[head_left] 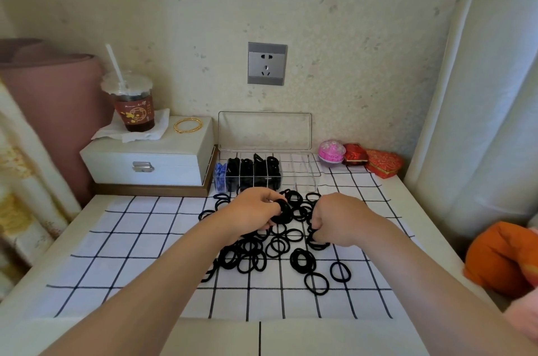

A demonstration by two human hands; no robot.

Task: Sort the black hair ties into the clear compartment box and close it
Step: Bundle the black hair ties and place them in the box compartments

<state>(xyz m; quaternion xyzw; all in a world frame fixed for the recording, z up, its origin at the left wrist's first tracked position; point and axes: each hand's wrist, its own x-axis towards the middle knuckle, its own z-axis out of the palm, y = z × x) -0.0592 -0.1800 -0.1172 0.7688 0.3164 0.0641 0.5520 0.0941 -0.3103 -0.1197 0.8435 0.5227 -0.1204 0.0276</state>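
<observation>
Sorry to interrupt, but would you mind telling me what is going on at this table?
A person is sorting black hair ties. The left hand grips a bundle of hair ties, and the right hand pinches more from the loose hair ties on the checked cloth. The clear compartment box stands behind, lid up, partly filled.

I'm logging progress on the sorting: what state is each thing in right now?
Box: open, left part filled, right part empty.
Lid: raised upright.
Ties: many loose on the cloth.
Left hand: grips ties.
Right hand: curled round ties.
Case: shut.
Cup: lidded, straw in.
Socket: nothing plugged in.
</observation>
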